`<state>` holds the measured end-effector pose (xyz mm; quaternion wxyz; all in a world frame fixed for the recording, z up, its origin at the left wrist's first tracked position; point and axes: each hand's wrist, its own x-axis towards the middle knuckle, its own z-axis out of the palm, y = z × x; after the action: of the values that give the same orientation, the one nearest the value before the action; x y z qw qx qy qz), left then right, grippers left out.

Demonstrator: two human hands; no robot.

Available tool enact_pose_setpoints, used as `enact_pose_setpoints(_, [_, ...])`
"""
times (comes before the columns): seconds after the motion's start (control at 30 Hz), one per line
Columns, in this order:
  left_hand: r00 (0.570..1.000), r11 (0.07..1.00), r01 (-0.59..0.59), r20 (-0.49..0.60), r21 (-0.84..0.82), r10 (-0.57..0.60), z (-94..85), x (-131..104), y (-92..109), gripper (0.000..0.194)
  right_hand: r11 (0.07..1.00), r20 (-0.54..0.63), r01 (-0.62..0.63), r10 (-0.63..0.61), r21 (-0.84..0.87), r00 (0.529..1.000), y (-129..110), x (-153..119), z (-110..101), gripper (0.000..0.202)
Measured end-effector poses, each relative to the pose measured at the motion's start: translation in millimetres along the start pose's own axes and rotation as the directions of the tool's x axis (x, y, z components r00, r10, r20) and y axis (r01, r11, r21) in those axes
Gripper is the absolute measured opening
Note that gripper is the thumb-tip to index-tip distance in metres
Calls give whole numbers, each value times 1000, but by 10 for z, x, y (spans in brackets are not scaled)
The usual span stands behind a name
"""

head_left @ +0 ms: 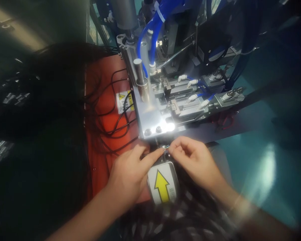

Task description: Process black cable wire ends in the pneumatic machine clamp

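at the machine [165,87], a left hand [129,167] and a right hand [195,160] met at a tiny part [166,147]

the machine filled the back, its bright metal front lit by a strong glare. on its left lay a red base [102,167]. the left hand came in over the base's edge, partly bent, one digit stretched to the part; i could not tell whether it had hold of it. the right hand was mostly curled, its thumb and forefinger pinched together on the part's other side. below them sat a white plate [163,182] with a yellow arrow pointing away from the person. blue hoses [153,28] hung overhead, black wires [119,135] looped across the base, and a warning label [125,101] lay beneath some. the tiny part sat between the fingertips, just below the machine's front edge, too small to make out.
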<state>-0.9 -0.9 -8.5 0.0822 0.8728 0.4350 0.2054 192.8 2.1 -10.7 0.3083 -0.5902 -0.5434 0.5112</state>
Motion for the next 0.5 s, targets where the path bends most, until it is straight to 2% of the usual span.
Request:
enact_pose_setpoints(0.1, [1000, 1000, 3, 0, 17, -3, 7, 2, 7, 40, 993, 43, -64, 60, 98, 997, 29, 32, -5, 16])
enact_pose_setpoints(0.23, [1000, 1000, 13, 8, 26, -13, 9, 7, 13, 41, 1000, 1, 14, -14, -21, 1000, 108, 24, -31, 15])
enact_pose_setpoints(0.4, [1000, 1000, -4, 8, 21, 3, -10, 14, 12, 41, 989, 41, -98, 94, 110, 995, 227, 26, -58, 24])
enact_pose_setpoints(0.5, [1000, 1000, -5, 0, 9, 5, -16, 16, 15, 39, 994, 52, -44, 39, 99, 998, 227, 46, -3, 31])
